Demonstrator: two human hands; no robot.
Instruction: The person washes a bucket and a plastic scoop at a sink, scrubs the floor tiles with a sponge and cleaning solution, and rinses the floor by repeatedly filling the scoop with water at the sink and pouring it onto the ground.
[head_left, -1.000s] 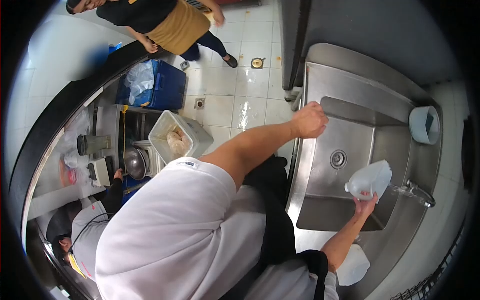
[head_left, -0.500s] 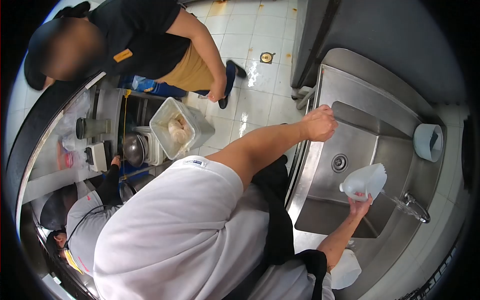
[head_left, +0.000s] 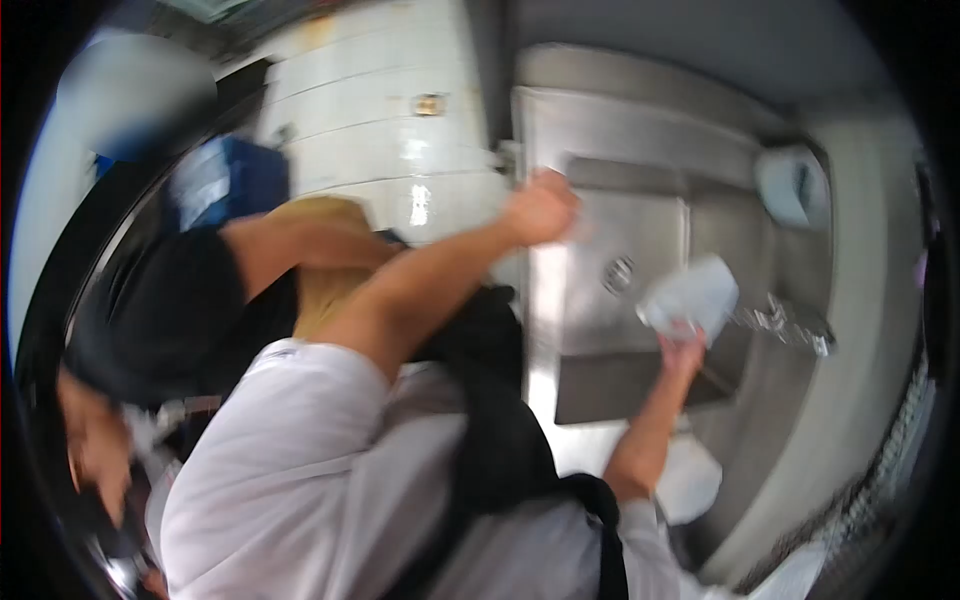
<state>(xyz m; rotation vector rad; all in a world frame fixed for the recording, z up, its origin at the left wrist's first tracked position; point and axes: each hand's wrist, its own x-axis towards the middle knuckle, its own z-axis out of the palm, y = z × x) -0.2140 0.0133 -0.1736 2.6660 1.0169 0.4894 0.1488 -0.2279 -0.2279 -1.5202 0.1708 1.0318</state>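
Observation:
A cut-open translucent plastic jug [head_left: 690, 295] is in my right hand [head_left: 684, 348], whose fingers grip its lower side. It hangs tilted over the steel sink [head_left: 640, 230], beside water running from the tap [head_left: 822, 340]. My left hand [head_left: 542, 208] is a closed fist above the sink's near rim, blurred by motion. Nothing sticks out of it, and its palm side is hidden. Another white plastic container [head_left: 688, 478] stands by my right forearm.
A white round container [head_left: 793, 187] sits at the sink's far corner. A co-worker in a black top [head_left: 150, 320] and tan apron leans close on my left, an arm near my left arm. Behind is a blue container [head_left: 235, 180] on the tiled floor [head_left: 350, 130].
The view has swung and blurred. The co-worker has come from further off to close beside me, and the bin of pale food is out of sight. My right hand still holds the jug.

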